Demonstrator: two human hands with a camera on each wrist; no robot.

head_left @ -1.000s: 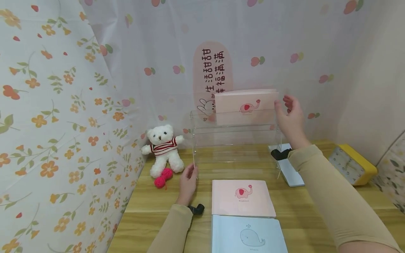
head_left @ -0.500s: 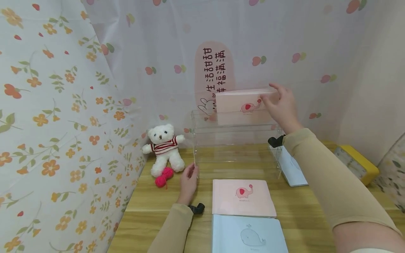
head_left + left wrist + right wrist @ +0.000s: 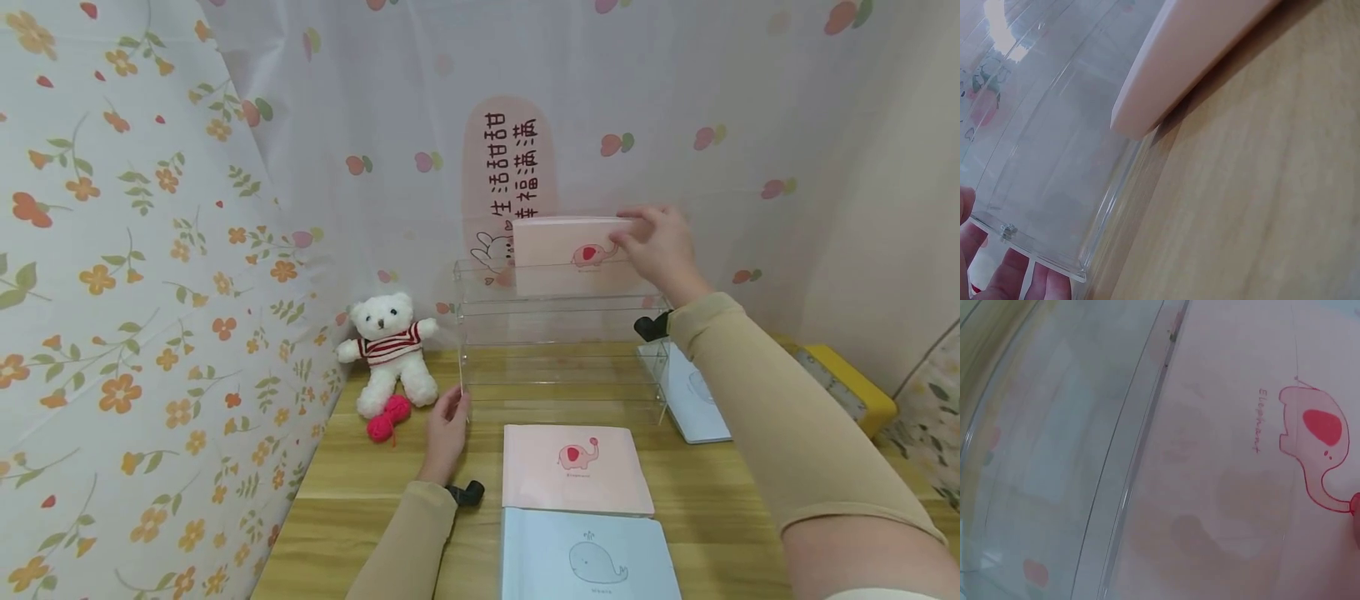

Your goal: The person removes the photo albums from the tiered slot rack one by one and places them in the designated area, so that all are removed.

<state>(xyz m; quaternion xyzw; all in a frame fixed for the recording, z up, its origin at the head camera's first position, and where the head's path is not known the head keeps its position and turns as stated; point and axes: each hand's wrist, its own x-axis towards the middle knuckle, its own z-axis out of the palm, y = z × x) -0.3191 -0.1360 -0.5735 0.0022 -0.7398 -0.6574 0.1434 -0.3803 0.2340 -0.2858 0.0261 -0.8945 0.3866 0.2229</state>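
Note:
A clear acrylic tiered rack stands on the wooden table. Its left side panel is held low down by my left hand, thumb on one face and fingers on the other. On the rack's top tier a pink book stands upright, an elephant drawn on its cover. My right hand pinches its upper right corner, thumb on the front cover and fingers over the top edge. In the right wrist view the elephant drawing shows close up, and only a sliver of thumb appears at the edge.
Before the rack lie another pink elephant book and a blue whale book. Another blue book lies behind the right forearm. A white teddy bear, pink yarn and a yellow clock flank the rack.
My right hand, apart-fingered at the book's right edge a second ago, has moved left and now pinches its top corner. The left hand keeps its hold on the rack.

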